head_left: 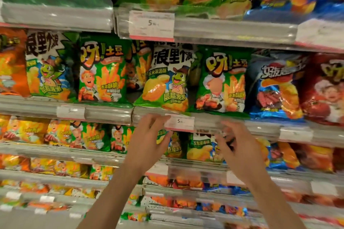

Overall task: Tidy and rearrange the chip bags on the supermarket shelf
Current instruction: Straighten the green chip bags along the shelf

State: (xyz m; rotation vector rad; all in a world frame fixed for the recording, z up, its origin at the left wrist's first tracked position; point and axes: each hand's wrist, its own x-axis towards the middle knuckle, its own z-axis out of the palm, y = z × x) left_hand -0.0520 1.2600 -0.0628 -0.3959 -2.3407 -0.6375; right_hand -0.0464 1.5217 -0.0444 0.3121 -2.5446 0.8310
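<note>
Your left hand and right hand hover apart, fingers loose, holding nothing — the tilted frog-print chip bag sits directly above, long axis upright, nearer your left hand.

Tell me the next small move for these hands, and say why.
Probably raise both hands to the tilted green-and-white corn chip bag with the frog cartoon and straighten it. Left hand and right hand hover empty just beneath it, and its bottom edge overhangs the clear plastic shelf rail.
</note>
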